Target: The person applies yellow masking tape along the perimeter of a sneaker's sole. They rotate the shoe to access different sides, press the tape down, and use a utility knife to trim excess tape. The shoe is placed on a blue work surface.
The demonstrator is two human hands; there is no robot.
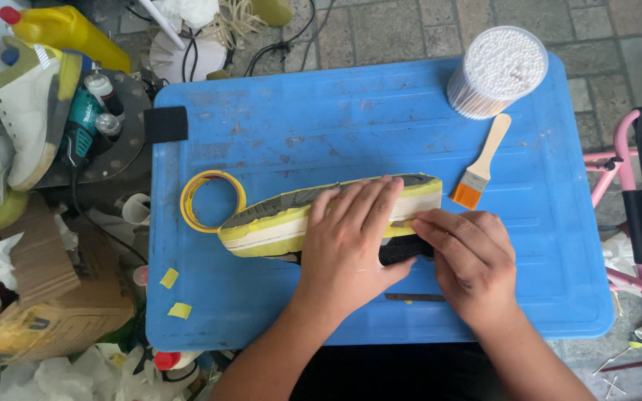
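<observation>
Yellow-soled shoe (pixel 276 223) lies on its side across the middle of the blue surface (pixel 544 245). The left hand (pixel 347 241) presses flat on it, fingers slightly apart. The right hand (pixel 469 260) rests against the heel end, fingers together, pinching at the sole edge. A yellow tape roll (pixel 193 200) sits just beside the toe, a small brush (pixel 481 163) nearby.

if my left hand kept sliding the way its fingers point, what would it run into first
The left hand lies flat on the shoe, fingers pointing up and slightly right. Past the sole's edge the bare blue tray follows; nothing stands there. The cotton swab tub sits well right of that line, as far as one view shows.
</observation>
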